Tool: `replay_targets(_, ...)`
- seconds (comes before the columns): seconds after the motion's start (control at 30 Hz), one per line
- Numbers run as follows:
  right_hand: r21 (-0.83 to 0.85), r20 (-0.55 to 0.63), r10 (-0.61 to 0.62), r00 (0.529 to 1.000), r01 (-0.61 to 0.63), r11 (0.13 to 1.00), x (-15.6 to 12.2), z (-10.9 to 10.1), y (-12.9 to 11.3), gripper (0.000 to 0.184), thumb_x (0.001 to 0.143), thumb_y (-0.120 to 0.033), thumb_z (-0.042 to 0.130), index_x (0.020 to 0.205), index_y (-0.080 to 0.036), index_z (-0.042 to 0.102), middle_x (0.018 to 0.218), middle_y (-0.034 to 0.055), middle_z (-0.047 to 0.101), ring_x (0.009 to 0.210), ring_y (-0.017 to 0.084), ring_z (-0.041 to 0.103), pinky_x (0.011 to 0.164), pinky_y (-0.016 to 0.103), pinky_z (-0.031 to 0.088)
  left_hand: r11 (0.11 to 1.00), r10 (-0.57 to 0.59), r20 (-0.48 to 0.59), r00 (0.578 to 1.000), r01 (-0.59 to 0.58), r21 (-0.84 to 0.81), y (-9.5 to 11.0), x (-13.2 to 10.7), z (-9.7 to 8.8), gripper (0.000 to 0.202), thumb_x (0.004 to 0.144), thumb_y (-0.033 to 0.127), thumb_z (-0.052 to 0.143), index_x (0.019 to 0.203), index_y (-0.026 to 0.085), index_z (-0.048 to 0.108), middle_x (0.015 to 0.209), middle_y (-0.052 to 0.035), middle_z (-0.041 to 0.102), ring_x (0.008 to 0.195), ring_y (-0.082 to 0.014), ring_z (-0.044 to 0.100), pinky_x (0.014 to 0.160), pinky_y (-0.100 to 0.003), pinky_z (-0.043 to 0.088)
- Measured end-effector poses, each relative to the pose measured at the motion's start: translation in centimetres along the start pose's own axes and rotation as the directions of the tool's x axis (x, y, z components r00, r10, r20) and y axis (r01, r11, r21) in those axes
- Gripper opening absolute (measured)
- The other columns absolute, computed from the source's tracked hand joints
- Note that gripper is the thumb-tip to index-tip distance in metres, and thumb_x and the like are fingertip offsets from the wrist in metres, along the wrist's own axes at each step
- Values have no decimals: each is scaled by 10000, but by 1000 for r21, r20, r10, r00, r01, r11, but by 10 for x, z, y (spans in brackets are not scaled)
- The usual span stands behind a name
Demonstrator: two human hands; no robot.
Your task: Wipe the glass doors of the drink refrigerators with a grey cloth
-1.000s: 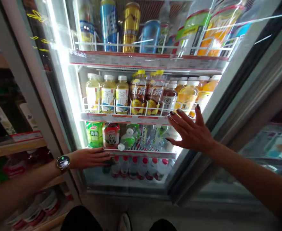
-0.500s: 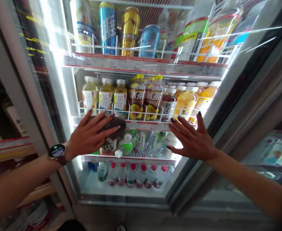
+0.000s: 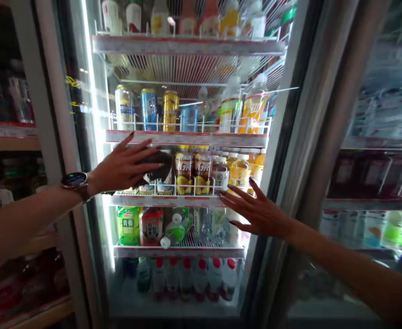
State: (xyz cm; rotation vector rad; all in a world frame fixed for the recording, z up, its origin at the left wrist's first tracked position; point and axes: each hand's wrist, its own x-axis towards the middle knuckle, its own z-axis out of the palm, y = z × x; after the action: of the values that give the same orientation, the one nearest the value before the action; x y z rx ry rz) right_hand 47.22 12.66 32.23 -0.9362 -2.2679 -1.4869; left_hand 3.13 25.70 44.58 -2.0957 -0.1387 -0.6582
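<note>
Partly covered, a dark item point(image 3: 162, 166) juts past the left fingers point(image 3: 142, 155).

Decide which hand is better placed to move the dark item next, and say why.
Probably the left hand: its spread fingers lie over the dark item. The right hand is lower, apart from it.

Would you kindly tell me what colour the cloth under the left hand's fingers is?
The cloth looks plain dark grey; the head view shows it best.
</note>
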Motion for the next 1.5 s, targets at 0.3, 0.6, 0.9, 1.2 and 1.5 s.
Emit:
replay_targets(0.3,-115,-167,162,973,-183,976,2,12,24,887,963,-432,614,1690,-215,156,1742,113,234,1644,325,145,1317,709,73,986,-160,-146,976,166,25,94,48,44,587,984,377,605,1553,328,468,1683,-63,397,1594,-305,311,1325,-605,198)
replay_targets(0.6,-56,-140,180,974,-189,980,7,6,20,938,959,-403,621,1697,-217,74,1701,169,343,1609,386,265,1258,791,183,762,645,84,760,-630,-151,97,9,48,443,939,366,641,1382,353,656,1583,10,547,1556,-174,387,1299,-392,350)
replay_targets(0.9,-21,-228,205,952,-216,976,4,11,21,970,970,-433,575,1691,-123,6,1714,198,308,1633,376,178,1271,746,241,957,-260,-266,928,285,60,34,152,8,596,990,325,569,1572,297,443,1723,-88,311,1622,-331,230,1315,-670,121)
replay_targets(1.2,28,-204,297,933,-298,954,6,9,22,1124,932,-718,521,1687,-92,-29,1745,233,189,1635,444,69,1239,782,262,896,444,91,891,-443,-37,159,35,77,590,951,438,604,1521,307,529,1641,-47,470,1517,-245,438,1290,-491,336)
replay_targets(1.5,56,-233,308,922,-303,951,4,16,22,1095,938,-715,505,1695,-130,-27,1744,216,213,1636,433,92,1259,778,222,924,381,-37,924,-382,-21,14,123,5,546,947,259,537,1491,303,558,1648,-49,460,1570,-236,368,1324,-537,243)
